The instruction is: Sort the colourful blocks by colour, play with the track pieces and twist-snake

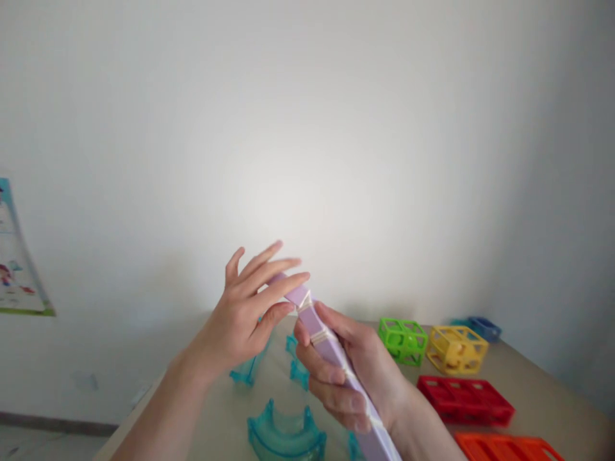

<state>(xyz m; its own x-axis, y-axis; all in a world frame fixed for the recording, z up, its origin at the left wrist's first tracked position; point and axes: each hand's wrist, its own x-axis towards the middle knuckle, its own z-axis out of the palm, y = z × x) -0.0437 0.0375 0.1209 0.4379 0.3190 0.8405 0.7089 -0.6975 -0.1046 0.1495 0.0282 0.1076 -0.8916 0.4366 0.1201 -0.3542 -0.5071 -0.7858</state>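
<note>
My right hand (350, 371) is wrapped round a long, narrow lilac bar (331, 351) with pale bands across it. What the bar is I cannot make out. It slants up and left from the bottom edge of the view. At its upper end is my left hand (254, 301), fingers spread, with the index finger lying over the tip and the thumb just beside it. Whether the left fingertips press on the bar I cannot tell. Below the hands, a curved translucent teal track piece (287, 435) lies on the table (225, 416).
More teal pieces (298, 371) lie behind the hands. On the right stand a green openwork block (402, 341), a yellow one (456, 349), a red one (465, 400) and an orange one (507, 447). Blue pieces (484, 328) sit near the wall (307, 128). A poster (22, 269) hangs left.
</note>
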